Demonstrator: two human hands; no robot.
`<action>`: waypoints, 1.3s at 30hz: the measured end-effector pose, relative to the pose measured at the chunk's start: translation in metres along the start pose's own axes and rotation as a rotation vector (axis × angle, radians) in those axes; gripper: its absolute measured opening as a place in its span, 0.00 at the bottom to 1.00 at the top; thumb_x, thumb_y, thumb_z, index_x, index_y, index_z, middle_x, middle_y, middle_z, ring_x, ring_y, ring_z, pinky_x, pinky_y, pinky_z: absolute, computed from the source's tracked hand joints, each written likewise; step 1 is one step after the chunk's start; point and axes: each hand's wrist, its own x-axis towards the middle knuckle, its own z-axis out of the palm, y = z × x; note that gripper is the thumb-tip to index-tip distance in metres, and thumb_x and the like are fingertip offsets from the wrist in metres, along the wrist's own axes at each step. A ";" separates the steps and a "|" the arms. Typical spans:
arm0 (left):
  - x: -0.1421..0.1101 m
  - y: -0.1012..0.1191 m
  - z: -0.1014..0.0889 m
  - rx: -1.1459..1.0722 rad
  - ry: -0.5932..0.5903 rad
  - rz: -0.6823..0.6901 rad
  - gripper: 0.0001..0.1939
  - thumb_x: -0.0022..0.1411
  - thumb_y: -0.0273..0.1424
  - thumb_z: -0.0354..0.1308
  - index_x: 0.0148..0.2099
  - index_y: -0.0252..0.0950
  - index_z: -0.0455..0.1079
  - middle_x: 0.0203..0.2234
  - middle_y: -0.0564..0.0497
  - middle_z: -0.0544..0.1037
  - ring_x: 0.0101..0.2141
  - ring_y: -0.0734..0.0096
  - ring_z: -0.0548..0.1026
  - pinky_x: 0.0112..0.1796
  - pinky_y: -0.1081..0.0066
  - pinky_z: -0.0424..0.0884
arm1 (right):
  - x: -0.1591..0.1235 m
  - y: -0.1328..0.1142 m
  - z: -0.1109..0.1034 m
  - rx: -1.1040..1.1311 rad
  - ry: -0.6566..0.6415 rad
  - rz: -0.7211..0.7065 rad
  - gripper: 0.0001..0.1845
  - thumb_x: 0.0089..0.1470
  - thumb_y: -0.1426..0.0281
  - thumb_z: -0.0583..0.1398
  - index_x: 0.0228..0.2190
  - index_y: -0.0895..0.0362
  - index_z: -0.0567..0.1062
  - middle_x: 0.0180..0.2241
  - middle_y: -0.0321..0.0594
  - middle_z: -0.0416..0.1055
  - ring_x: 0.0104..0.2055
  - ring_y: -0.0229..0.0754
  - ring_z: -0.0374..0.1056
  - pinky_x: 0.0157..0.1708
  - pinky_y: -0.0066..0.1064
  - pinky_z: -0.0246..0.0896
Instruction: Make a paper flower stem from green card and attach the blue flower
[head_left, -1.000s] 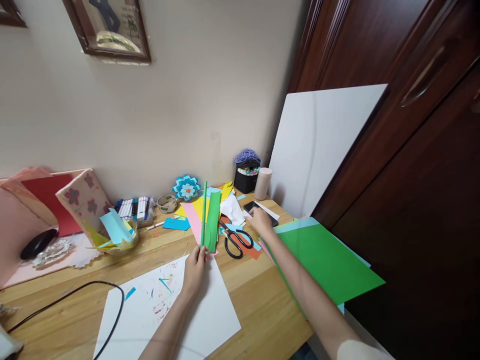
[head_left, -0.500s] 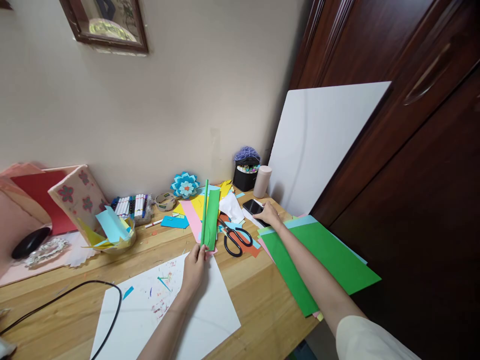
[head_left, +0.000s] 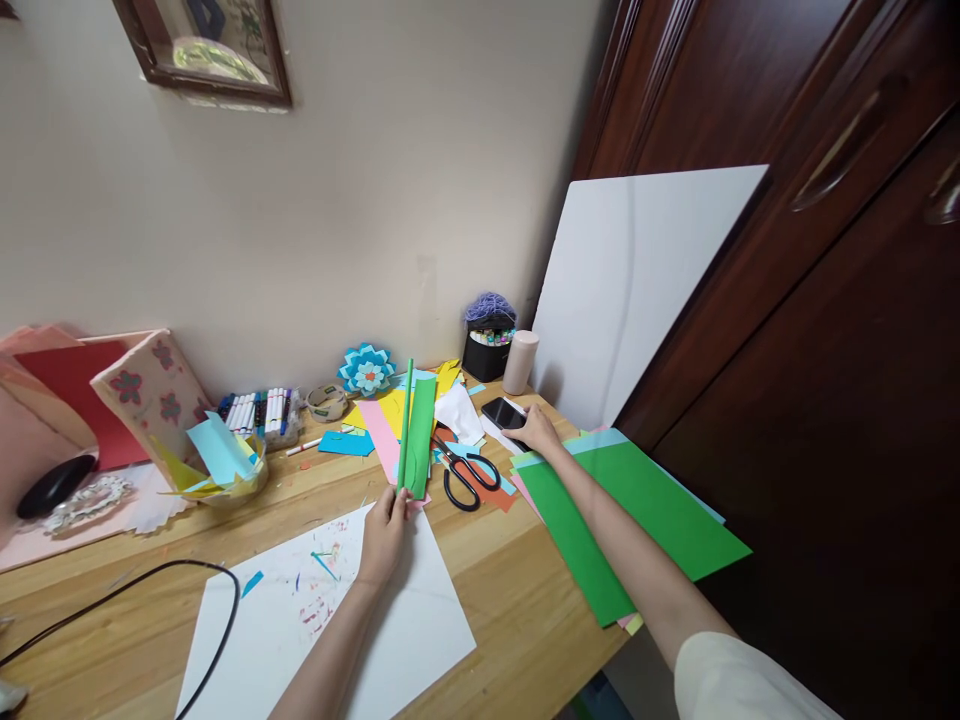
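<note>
A thin green paper tube [head_left: 406, 425] points up and away from my left hand [head_left: 385, 533], whose fingers are closed around its lower end. Just right of the tube lies a green paper strip [head_left: 424, 435], on top of pink and yellow paper. My right hand [head_left: 538, 431] reaches over the right side of the table, with thumb and fingers on the near edge of a black smartphone [head_left: 504, 413]. Between the hands, black-handled scissors [head_left: 466, 478] rest on paper scraps. Below my left hand is a white sheet [head_left: 420, 620] with colour marks.
Green paper sheets [head_left: 660, 510] overhang the table's right edge. At the back stand a marker case [head_left: 489, 357], a pale cylinder [head_left: 520, 362] and a blue paper flower [head_left: 367, 370]. A scrap bowl [head_left: 247, 485] and a black cable [head_left: 161, 565] are left.
The view has shifted slightly, so everything sits a little further left. Both hands keep their places on the green tube and the smartphone.
</note>
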 end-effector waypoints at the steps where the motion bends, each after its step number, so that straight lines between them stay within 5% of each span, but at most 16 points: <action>1: 0.000 0.000 0.000 0.001 0.001 0.004 0.17 0.58 0.41 0.45 0.28 0.36 0.67 0.21 0.52 0.72 0.25 0.69 0.68 0.29 0.72 0.61 | 0.000 0.000 0.000 -0.015 -0.004 -0.003 0.36 0.26 0.58 0.67 0.39 0.62 0.68 0.40 0.49 0.69 0.44 0.50 0.65 0.40 0.33 0.58; 17: 0.000 -0.003 0.001 -0.001 -0.008 0.011 0.16 0.58 0.40 0.44 0.25 0.37 0.62 0.18 0.55 0.68 0.23 0.71 0.66 0.27 0.73 0.57 | 0.002 0.005 -0.006 -0.005 -0.063 -0.050 0.34 0.27 0.52 0.66 0.35 0.63 0.74 0.41 0.52 0.68 0.44 0.52 0.64 0.43 0.35 0.57; 25: 0.001 -0.004 0.001 0.021 -0.003 0.035 0.15 0.59 0.40 0.44 0.26 0.37 0.63 0.18 0.55 0.68 0.23 0.71 0.66 0.28 0.73 0.58 | 0.006 0.034 -0.024 0.282 -0.182 0.014 0.16 0.51 0.62 0.55 0.31 0.61 0.75 0.34 0.45 0.74 0.38 0.45 0.69 0.39 0.31 0.60; 29: 0.003 -0.005 0.002 0.055 -0.019 0.020 0.15 0.59 0.40 0.44 0.27 0.37 0.63 0.19 0.55 0.68 0.24 0.70 0.66 0.28 0.73 0.58 | 0.005 0.048 -0.023 0.431 -0.214 0.040 0.12 0.46 0.70 0.59 0.35 0.62 0.74 0.37 0.46 0.74 0.39 0.43 0.70 0.39 0.30 0.62; 39: 0.002 -0.005 0.002 0.072 -0.019 0.031 0.16 0.59 0.40 0.43 0.27 0.37 0.63 0.19 0.54 0.69 0.23 0.70 0.66 0.27 0.73 0.58 | 0.007 0.057 -0.014 0.615 -0.215 0.082 0.21 0.30 0.73 0.68 0.33 0.62 0.75 0.35 0.47 0.74 0.40 0.44 0.69 0.39 0.31 0.64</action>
